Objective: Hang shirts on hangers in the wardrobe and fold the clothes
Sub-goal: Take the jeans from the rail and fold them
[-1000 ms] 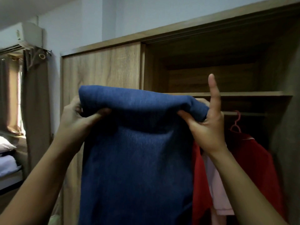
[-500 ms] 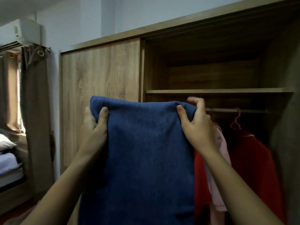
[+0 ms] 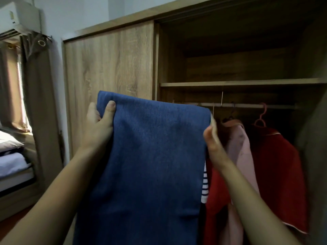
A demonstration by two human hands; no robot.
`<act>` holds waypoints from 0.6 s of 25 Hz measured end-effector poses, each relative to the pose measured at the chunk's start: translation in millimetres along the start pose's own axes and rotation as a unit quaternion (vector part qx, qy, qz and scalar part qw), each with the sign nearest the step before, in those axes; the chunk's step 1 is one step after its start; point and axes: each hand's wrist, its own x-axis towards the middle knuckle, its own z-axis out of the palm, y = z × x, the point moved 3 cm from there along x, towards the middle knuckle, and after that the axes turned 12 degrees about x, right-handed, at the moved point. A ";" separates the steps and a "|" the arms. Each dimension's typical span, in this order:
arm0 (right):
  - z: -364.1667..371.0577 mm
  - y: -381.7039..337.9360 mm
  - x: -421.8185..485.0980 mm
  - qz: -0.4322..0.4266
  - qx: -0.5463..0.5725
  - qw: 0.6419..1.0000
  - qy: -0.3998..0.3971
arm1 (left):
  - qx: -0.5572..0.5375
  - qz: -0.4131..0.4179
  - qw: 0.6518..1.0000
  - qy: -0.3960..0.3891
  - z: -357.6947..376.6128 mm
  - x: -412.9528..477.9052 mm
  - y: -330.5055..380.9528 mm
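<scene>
A blue denim garment (image 3: 152, 156) hangs folded over at its top edge in front of the open wardrobe. My left hand (image 3: 99, 124) grips its upper left corner, thumb on the front of the cloth. My right hand (image 3: 211, 137) holds the upper right edge, its fingers mostly hidden behind the fabric. Behind the garment runs the wardrobe rail (image 3: 247, 105). A pink shirt (image 3: 237, 138) and a red shirt (image 3: 276, 165) hang from it, the red one on a pink hanger (image 3: 261, 115). A striped garment (image 3: 204, 183) shows beside the blue cloth.
A wooden shelf (image 3: 238, 84) crosses the wardrobe above the rail. The sliding door (image 3: 109, 71) covers the wardrobe's left half. A brown curtain (image 3: 37, 103), an air conditioner (image 3: 16, 16) and a bed with pillows (image 3: 10, 156) are at the far left.
Both hands have lowered the blue garment from shelf height to rail height. My right hand's raised finger came down and the hand shifted to the cloth's right edge.
</scene>
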 end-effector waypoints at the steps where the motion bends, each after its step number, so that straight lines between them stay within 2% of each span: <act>1: 5.8 13.8 -8.0 0.016 -0.002 1.000 -0.017 | -0.002 -0.006 1.000 0.005 -0.7 1.2 0.6; 4: 16.7 32.9 -9.8 0.025 0.023 0.999 0.016 | 0.025 -0.024 0.999 -0.012 -1.6 14.4 -1.8; 6: 15.4 24.7 -2.6 0.032 0.044 0.998 0.043 | 0.064 -0.061 0.994 -0.071 -5.0 30.7 -10.8; 8: 13.8 17.4 3.8 0.048 0.066 0.996 0.028 | 0.089 -0.096 0.983 -0.132 -6.4 45.3 -18.1; 10: 16.4 21.0 5.9 0.076 0.094 0.993 0.019 | 0.108 -0.108 0.975 -0.161 -4.4 56.7 -12.0; 12: 23.6 27.5 7.0 0.095 0.146 0.984 0.035 | 0.085 -0.138 0.971 -0.175 -4.9 68.1 -7.2; 15: 21.6 35.7 14.8 0.118 0.227 0.961 0.104 | 0.023 -0.198 0.954 -0.224 -20.5 60.5 -20.8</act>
